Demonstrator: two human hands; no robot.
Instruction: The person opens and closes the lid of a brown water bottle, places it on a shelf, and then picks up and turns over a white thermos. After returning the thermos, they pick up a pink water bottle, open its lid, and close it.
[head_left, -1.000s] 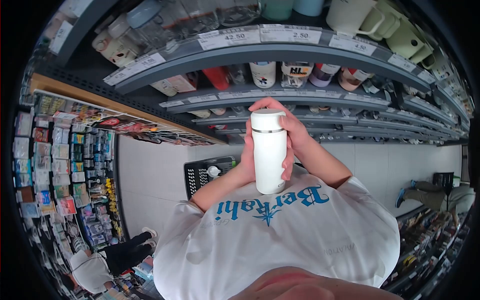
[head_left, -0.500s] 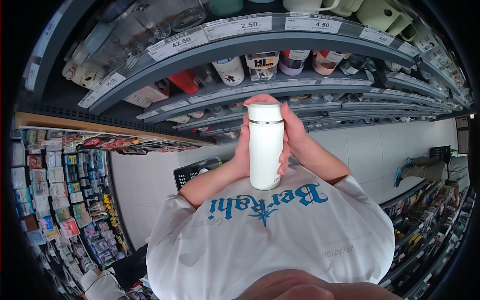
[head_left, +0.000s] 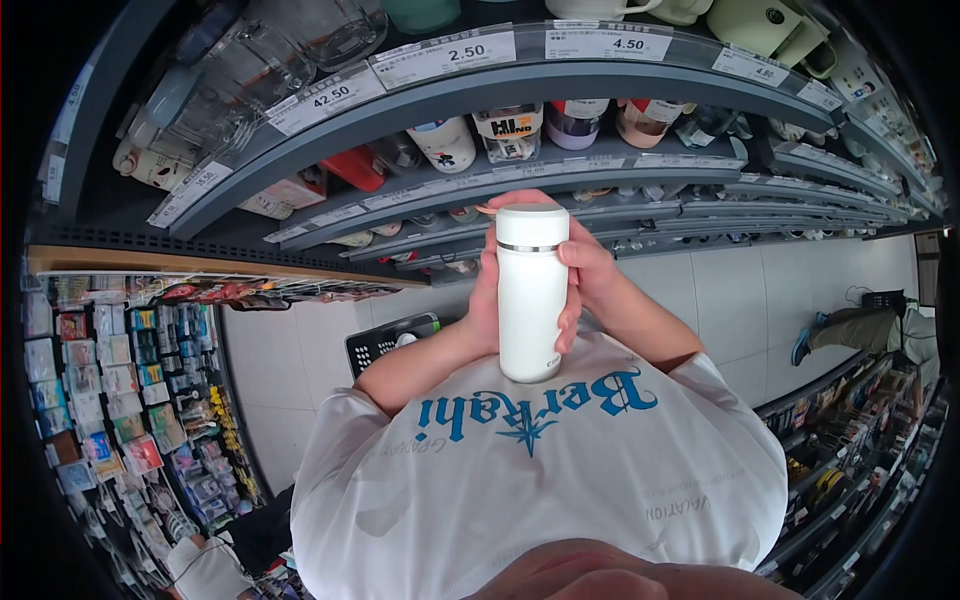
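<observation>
In a shop aisle with a pale tiled floor (head_left: 300,370), I face grey shelves (head_left: 560,90) that curve above my fingers, carrying price tags (head_left: 446,52) and rows of cups and jars. One white bottle (head_left: 531,292) stands upright between my two hands, lid up, base near my shirt (head_left: 540,470). My left hand (head_left: 487,300) wraps the bottle's left side, fingers curled closed on it. My right hand (head_left: 590,275) clasps the right side, fingertips (head_left: 568,325) pressed on the front. One black basket (head_left: 385,342) sits on the floor below my left fingers. One other person (head_left: 865,328) crouches far right of my right fingers.
</observation>
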